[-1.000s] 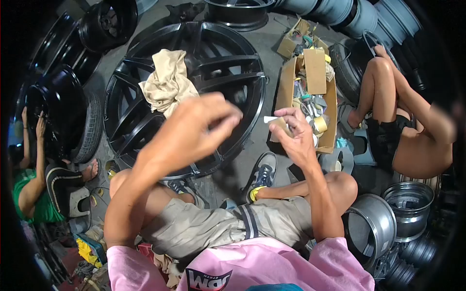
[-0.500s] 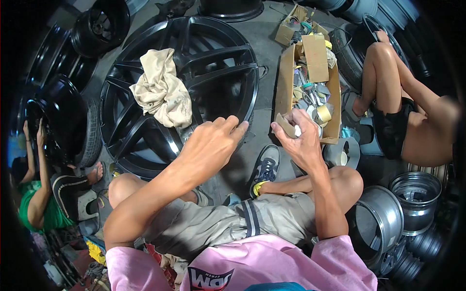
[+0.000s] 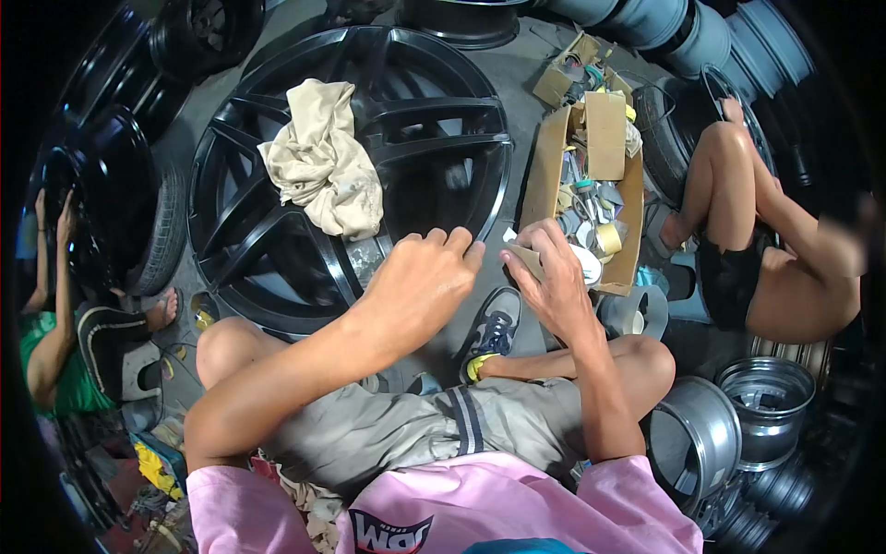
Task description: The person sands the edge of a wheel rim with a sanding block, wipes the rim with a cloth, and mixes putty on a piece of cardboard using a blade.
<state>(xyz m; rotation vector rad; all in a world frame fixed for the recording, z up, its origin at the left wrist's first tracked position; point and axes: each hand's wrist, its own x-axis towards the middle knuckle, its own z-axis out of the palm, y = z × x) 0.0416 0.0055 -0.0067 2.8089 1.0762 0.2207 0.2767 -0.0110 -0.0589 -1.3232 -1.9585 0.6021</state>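
My right hand (image 3: 552, 286) pinches a small folded piece of sandpaper (image 3: 526, 262), brownish grey, near the front end of the cardboard box. A little white bit shows by those fingertips. My left hand (image 3: 420, 286) is closed, its back toward me, over the near right edge of a large black spoked wheel rim (image 3: 242, 242). Its curled fingers hide whatever may be inside them. A crumpled cream cloth (image 3: 323, 157) lies across the rim's spokes.
The cardboard box (image 3: 604, 134) is full of sanding scraps and tape rolls. Silver rims (image 3: 697, 443) stand at lower right. One person (image 3: 738, 212) sits at right, another in a green shirt (image 3: 69, 365) at left. My shoe (image 3: 496, 328) rests between rim and box.
My right hand has moved left, closer to the left hand, and its fingers have closed more over the sandpaper. My left hand has shifted slightly down and right. The view has tilted a little.
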